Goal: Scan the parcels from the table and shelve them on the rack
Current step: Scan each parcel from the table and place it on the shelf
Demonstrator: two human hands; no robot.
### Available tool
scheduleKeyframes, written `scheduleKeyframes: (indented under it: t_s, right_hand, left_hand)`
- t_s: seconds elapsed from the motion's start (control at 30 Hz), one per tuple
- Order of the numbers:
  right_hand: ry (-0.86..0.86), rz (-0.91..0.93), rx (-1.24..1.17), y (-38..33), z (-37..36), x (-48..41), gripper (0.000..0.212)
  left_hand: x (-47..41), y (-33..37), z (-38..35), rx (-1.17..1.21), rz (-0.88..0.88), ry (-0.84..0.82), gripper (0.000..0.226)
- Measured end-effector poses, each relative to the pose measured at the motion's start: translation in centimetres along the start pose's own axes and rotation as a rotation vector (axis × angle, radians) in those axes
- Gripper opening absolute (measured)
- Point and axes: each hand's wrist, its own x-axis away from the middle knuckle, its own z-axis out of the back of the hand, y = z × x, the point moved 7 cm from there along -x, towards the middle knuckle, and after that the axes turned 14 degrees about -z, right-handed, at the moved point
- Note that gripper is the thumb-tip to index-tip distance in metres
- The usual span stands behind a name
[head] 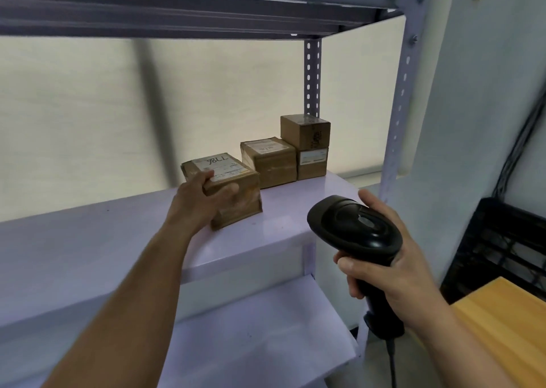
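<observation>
Squinting at the labels gets me nowhere. The parcel (236,189) in front has a handwritten scrawl on top, but the printed lines are too blurry to read. The left hand (201,198) grips its near left corner, fingers curled over the top edge and thumb pressed on the front face, so that part of the box is covered. The parcel looks to be down on the middle shelf (88,254) of the rack (404,92), near the front edge.

The right hand (396,269) is wrapped around the handle of a black scanner (354,228), held in the air in front of the shelf's right end. Most of the grip is hidden, and the cord (392,364) runs out of the bottom of the view.

A black crate (502,249) sits low on the right, cut off by the edge. I can't tell what's in it.

Further back on the same shelf are three more boxes. A middle box (270,160) sits just behind the held one. Beside it, by the rear post, a small box (305,130) is stacked on a bottom box (312,163).

The shelf is pale lilac and glossy, with a lower shelf (251,328) under it and an upper shelf (177,6) overhead. A pale sheet (88,107) hangs behind the rack. A corner of the wooden table (508,322) pokes in at bottom right, and dark cables (514,151) run down the wall.
</observation>
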Motion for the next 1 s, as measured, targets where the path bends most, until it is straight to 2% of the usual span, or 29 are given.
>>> scheduleKeyframes:
  t_s: [0.07,0.43,0.67,0.8,0.9,1.0]
  right_hand:
    - [0.006,-0.001,0.018,0.1,-0.4,-0.7,0.091]
    - [0.034,-0.003,0.057,0.7,-0.9,-3.9,0.087]
    - [0.026,-0.001,0.057,0.8,-0.6,-4.4,0.091]
    - [0.02,-0.01,0.059,1.0,0.0,-4.2,0.093]
    - [0.027,-0.007,0.052,0.9,0.7,-3.6,0.089]
    - [0.049,-0.018,0.054,1.2,2.0,-2.6,0.09]
  left_hand:
    - [-1.0,-0.7,-0.2,0.002,-0.005,-0.032,0.068]
    - [-8.0,-3.7,-1.7,-0.053,0.011,-0.068,0.068]
    - [-8.9,-4.0,-2.5,-0.038,0.016,-0.086,0.069]
    - [-8.5,-3.6,-2.5,-0.005,0.039,-0.084,0.077]
    - [-7.9,-3.1,-2.5,0.036,0.037,-0.052,0.091]
    - [-7.0,-2.5,-2.5,0.029,0.025,0.036,0.09]
